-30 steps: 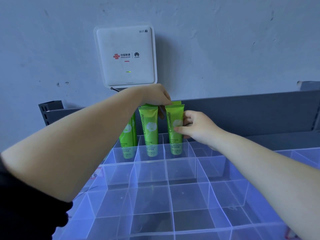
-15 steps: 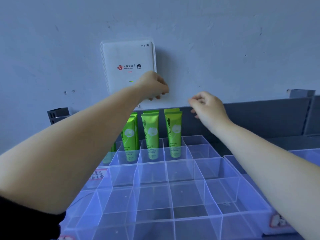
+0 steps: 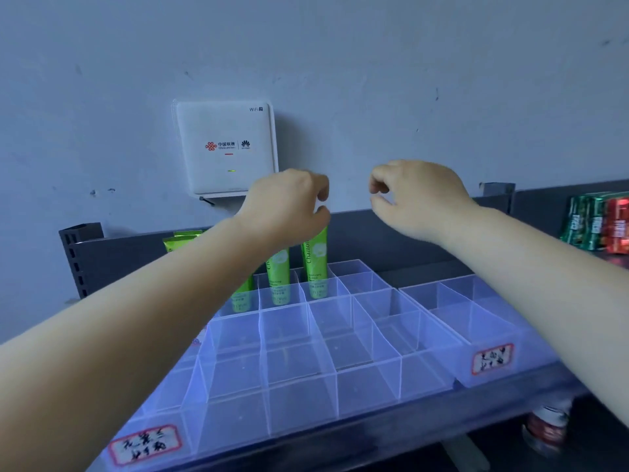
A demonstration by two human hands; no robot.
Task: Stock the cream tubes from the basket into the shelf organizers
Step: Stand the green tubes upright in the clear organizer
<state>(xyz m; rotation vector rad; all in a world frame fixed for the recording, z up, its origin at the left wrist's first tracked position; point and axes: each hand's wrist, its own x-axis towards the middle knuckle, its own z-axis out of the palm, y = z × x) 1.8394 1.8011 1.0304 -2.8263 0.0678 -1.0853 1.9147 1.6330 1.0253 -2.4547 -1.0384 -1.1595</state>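
Tubes of green cream (image 3: 316, 264) stand upright in the back row of the clear organizer (image 3: 299, 366), each in its own compartment, caps down. The rightmost one shows most plainly, with pale lettering running up its side; a second tube (image 3: 278, 277) stands in the compartment just to its left, and a third (image 3: 241, 299) further left is mostly hidden behind the left forearm. More green tube tops (image 3: 180, 240) show at the far left of the row, though how many is hard to say from here. The rows nearer the camera hold nothing.

Left hand (image 3: 289, 207) hangs in the air above the tubes, fingers curled in toward the thumb with nothing between them, and it looks clear of the tube tops. Right hand (image 3: 417, 199) hangs beside it, apart from it, fingers likewise loosely curled and holding nothing.

A second clear organizer (image 3: 476, 321) sits just to the right of the first, both on a dark shelf (image 3: 391, 434). Each organizer carries a red-bordered handwritten label (image 3: 144, 444) on its front wall. Green and red packets (image 3: 595, 226) stand at the far right of the shelf. On the grey wall (image 3: 374, 63) behind hangs a white router (image 3: 226, 148) with a small green light.
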